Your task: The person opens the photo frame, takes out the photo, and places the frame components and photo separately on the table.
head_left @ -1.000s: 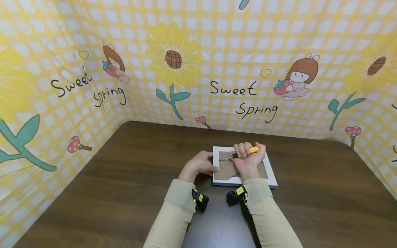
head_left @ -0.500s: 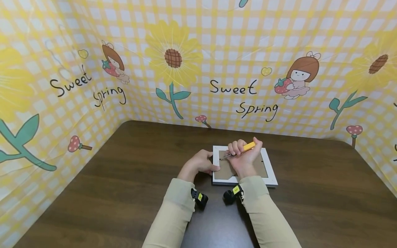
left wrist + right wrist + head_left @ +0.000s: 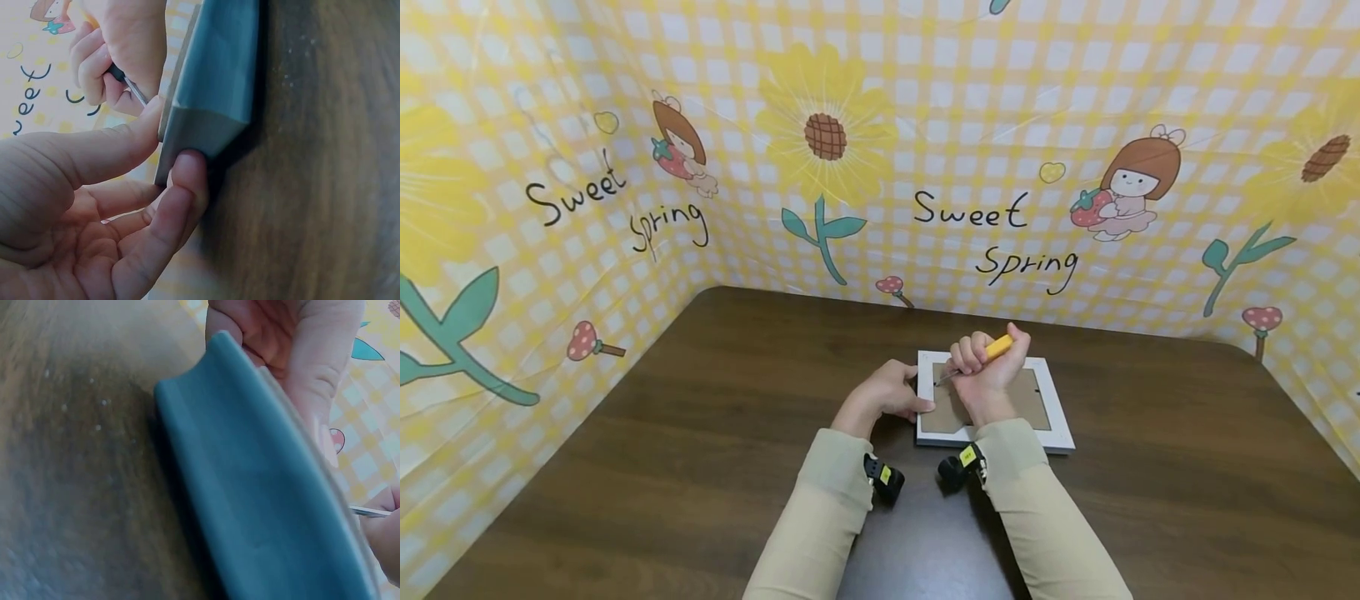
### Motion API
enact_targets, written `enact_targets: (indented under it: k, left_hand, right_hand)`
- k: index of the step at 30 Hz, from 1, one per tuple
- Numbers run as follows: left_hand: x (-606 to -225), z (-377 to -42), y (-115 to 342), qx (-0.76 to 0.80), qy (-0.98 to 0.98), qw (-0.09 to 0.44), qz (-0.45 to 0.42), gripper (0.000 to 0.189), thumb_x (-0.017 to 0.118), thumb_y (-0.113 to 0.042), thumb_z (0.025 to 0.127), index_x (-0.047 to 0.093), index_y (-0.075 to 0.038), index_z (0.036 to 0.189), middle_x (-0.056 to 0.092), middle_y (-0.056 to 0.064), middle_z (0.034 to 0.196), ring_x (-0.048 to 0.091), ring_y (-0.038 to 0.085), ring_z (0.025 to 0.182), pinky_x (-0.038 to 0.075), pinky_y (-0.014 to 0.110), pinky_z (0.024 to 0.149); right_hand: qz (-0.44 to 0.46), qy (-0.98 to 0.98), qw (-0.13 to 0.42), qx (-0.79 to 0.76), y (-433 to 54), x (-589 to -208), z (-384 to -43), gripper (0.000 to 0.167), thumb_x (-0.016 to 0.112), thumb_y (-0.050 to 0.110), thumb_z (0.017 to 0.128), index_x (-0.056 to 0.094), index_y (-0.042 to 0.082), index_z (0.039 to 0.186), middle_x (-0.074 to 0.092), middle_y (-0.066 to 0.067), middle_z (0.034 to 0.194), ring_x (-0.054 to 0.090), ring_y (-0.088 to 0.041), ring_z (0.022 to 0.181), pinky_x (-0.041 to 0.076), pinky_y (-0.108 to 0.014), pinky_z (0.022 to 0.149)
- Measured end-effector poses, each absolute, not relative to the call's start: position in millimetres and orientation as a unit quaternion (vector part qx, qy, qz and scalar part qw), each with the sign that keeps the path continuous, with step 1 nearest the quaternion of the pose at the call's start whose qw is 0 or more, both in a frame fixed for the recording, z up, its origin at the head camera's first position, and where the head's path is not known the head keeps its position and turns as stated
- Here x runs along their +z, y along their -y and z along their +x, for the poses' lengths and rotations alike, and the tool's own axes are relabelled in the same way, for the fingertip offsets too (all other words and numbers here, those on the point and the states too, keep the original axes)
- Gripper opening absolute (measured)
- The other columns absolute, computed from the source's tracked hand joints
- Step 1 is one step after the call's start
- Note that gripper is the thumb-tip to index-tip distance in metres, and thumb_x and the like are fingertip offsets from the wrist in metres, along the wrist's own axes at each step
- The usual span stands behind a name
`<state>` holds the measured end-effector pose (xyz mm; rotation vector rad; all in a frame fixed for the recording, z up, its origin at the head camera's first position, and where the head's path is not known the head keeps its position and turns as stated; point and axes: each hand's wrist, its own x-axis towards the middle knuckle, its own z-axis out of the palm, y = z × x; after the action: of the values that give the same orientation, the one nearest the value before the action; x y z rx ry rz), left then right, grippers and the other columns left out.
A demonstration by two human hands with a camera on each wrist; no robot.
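A white picture frame (image 3: 1058, 415) lies back side up on the table, showing its brown backing board (image 3: 951, 410). My left hand (image 3: 887, 390) grips the frame's left edge; in the left wrist view the thumb presses on top and fingertips touch the side wall (image 3: 206, 128). Curled round the yellow handle of a screwdriver (image 3: 999, 347), my right hand (image 3: 991, 383) is over the board. The thin metal shaft (image 3: 135, 92) slants down left toward a small dark tab (image 3: 936, 384) at the board's left edge. Whether the tip touches the tab is too small to tell.
The dark wooden table (image 3: 700, 467) extends around the frame on all sides. A yellow checked cloth (image 3: 880, 167) with printed flowers stands along the back and sides. Black wrist cameras (image 3: 951, 472) sit close to the frame's near edge.
My right hand has moved slightly left with the screwdriver, whose handle now slants more steeply and whose shaft is more hidden. The left hand keeps its grip on the frame.
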<state>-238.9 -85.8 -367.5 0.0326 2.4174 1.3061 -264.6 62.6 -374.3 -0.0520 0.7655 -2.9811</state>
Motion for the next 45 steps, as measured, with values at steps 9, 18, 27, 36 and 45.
enact_targets:
  k: [9,18,27,36,45]
  left_hand:
    - [-367,-237,88,0.473,-0.860,0.189,0.015,0.063,0.077,-0.007,0.085,0.051,-0.003,0.143,0.061,0.004,0.076,0.056,0.011,0.055,0.049,0.021,0.058]
    - [-366,-238,88,0.475,-0.857,0.200,0.013,0.072,0.077,-0.008,0.086,0.043,-0.002,0.148,0.060,0.005,0.078,0.056,0.012,0.055,0.051,0.023,0.059]
    - [-368,-238,92,0.477,-0.856,0.198,0.025,0.076,0.077,-0.011,0.086,0.038,0.002,0.149,0.061,0.006,0.074,0.057,0.012,0.056,0.051,0.023,0.061]
    - [-372,-236,94,0.488,-0.849,0.199,0.025,0.074,0.077,-0.011,0.086,0.040,0.003,0.148,0.060,0.005,0.070,0.058,0.013,0.056,0.050,0.024,0.060]
    - [-369,-235,93,0.492,-0.848,0.195,0.023,0.071,0.077,-0.009,0.085,0.045,-0.002,0.147,0.063,0.007,0.081,0.057,0.013,0.057,0.053,0.024,0.059]
  right_hand:
    - [-0.035,-0.341,0.029,-0.939,-53,-367,-266,0.056,0.026,0.050,0.094,0.022,0.015,0.050,0.020,0.004,0.045,0.010,-0.016,0.049,0.008,-0.032,0.056]
    - [-0.057,-0.425,0.018,-0.903,-35,-359,-268,0.056,0.026,0.041,0.096,0.028,0.020,0.044,0.023,0.009,0.040,0.011,-0.011,0.044,0.004,-0.028,0.050]
    - [-0.054,-0.507,0.000,-0.860,-17,-353,-267,0.054,0.037,0.034,0.096,0.030,0.019,0.044,0.027,0.010,0.039,0.017,-0.005,0.039,0.011,-0.022,0.044]
    - [-0.031,-0.541,-0.005,-0.841,-11,-353,-264,0.054,0.046,0.036,0.093,0.031,0.017,0.044,0.027,0.009,0.040,0.019,-0.005,0.039,0.014,-0.021,0.042]
    - [-0.035,-0.464,0.043,-0.884,-26,-355,-273,0.060,0.031,0.040,0.099,0.030,0.020,0.043,0.027,0.009,0.039,0.016,-0.007,0.040,0.008,-0.024,0.046]
